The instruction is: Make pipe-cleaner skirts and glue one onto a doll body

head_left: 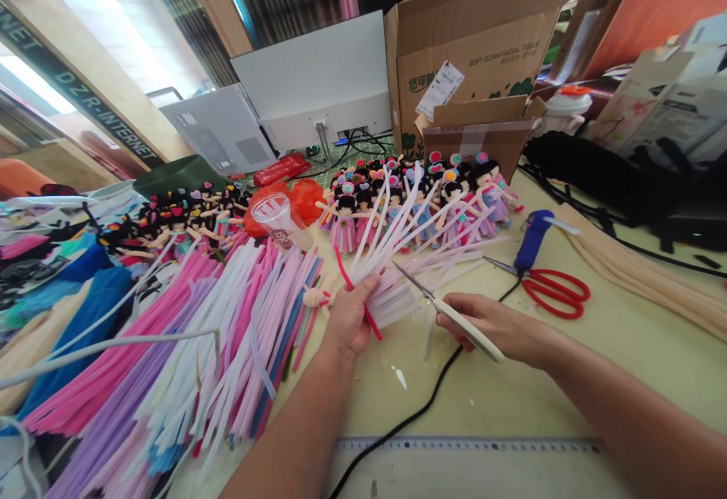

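My left hand [351, 317] is closed around a fan of pale white and pink pipe cleaners [391, 245], their loose ends spreading up and away. A red pipe cleaner [372, 321] crosses the bundle at my fingers. A small beige doll figure [316, 298] juts out left of that hand; whether it is gripped too, I cannot tell. My right hand [477, 325] grips white-handled scissors [466, 328], whose pointed blades reach toward the strands. Right of it lie red-handled scissors [556, 293] and a blue glue gun [532, 240].
Bundles of coloured pipe cleaners [182, 332] cover the left. Finished dolls [420, 204] stand in rows behind, near a plastic cup [281, 220]. A cardboard box [471, 52] and a monitor [318, 79] are at the back. A black cable [420, 412] crosses the table above a ruler [471, 444].
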`<action>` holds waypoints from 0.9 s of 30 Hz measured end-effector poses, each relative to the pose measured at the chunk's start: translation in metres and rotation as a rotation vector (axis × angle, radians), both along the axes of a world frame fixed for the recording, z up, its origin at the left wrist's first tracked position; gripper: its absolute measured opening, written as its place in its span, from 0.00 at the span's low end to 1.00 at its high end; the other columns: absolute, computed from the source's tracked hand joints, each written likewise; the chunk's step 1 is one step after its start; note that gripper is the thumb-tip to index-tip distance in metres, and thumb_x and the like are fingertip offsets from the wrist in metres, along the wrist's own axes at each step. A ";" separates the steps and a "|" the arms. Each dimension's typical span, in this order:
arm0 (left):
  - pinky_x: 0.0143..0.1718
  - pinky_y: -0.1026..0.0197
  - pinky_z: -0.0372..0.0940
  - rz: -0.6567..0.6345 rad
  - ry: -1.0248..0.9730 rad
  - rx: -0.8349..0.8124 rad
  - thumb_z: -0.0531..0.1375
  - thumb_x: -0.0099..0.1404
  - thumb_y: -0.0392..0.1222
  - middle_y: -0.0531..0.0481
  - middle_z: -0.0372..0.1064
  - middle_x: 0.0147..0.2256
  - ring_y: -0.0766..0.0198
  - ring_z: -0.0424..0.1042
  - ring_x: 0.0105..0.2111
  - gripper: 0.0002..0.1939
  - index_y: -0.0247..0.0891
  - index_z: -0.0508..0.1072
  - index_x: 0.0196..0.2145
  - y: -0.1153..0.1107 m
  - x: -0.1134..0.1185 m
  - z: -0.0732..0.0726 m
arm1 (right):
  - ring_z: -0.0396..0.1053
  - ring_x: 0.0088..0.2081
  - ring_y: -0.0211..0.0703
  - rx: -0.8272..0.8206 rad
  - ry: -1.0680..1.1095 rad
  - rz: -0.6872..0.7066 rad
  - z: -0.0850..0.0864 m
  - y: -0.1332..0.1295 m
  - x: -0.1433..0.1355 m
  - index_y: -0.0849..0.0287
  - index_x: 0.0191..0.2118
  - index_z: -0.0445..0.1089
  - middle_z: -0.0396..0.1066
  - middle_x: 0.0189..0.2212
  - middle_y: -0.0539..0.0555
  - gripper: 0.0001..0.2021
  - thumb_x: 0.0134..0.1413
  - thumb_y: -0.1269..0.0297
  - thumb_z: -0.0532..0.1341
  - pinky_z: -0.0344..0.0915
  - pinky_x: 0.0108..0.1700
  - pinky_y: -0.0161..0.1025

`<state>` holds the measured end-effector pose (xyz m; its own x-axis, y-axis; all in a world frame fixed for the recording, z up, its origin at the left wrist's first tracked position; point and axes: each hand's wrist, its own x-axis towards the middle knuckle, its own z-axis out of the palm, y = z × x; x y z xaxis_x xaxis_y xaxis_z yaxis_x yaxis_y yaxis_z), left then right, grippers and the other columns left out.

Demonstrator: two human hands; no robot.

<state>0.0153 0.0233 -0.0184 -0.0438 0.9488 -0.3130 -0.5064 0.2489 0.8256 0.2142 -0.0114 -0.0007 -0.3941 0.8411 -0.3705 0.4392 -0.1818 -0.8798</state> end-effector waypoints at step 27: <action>0.40 0.56 0.73 -0.033 0.005 0.026 0.71 0.45 0.39 0.44 0.78 0.33 0.56 0.77 0.35 0.15 0.32 0.78 0.32 -0.005 0.004 0.005 | 0.60 0.20 0.33 -0.053 0.167 -0.036 -0.010 0.004 0.003 0.57 0.23 0.60 0.59 0.17 0.44 0.16 0.44 0.51 0.63 0.57 0.24 0.34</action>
